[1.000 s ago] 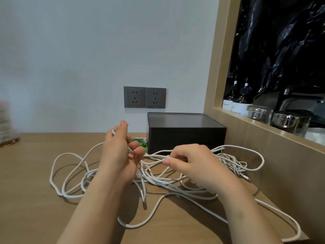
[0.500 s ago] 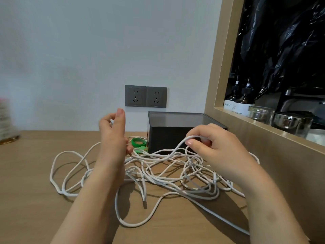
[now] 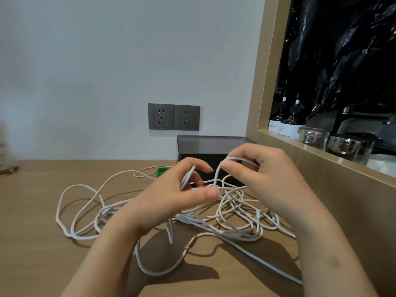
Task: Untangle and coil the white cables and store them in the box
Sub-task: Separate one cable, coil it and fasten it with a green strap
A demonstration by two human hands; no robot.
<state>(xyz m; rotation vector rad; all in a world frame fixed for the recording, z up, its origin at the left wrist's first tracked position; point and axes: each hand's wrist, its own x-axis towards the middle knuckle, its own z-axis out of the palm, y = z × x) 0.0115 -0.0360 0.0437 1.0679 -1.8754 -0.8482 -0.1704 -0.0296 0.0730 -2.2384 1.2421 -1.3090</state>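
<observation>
A tangle of white cables [image 3: 233, 213] sprawls over the wooden tabletop [image 3: 38, 243], with loops running out to the left and a strand trailing to the lower right. Just above the tangle, my left hand [image 3: 171, 198] pinches a small bundle of strands between thumb and fingers. My right hand [image 3: 263, 174] holds a raised loop of the same cable in its fingertips, close beside the left. Behind both hands stands the dark box [image 3: 205, 146], its top open and its front partly hidden by my fingers.
A green roll [image 3: 161, 172] lies left of the box against the wall. Two grey sockets [image 3: 174, 117] sit above it. On the right a wooden frame [image 3: 321, 168] borders a ledge with bottles [image 3: 287, 123] and glass jars [image 3: 312, 138].
My left hand has moved right and turned palm-side toward the right hand, now gripping strands. My right hand stays raised with its loop, and the two hands have come close together.
</observation>
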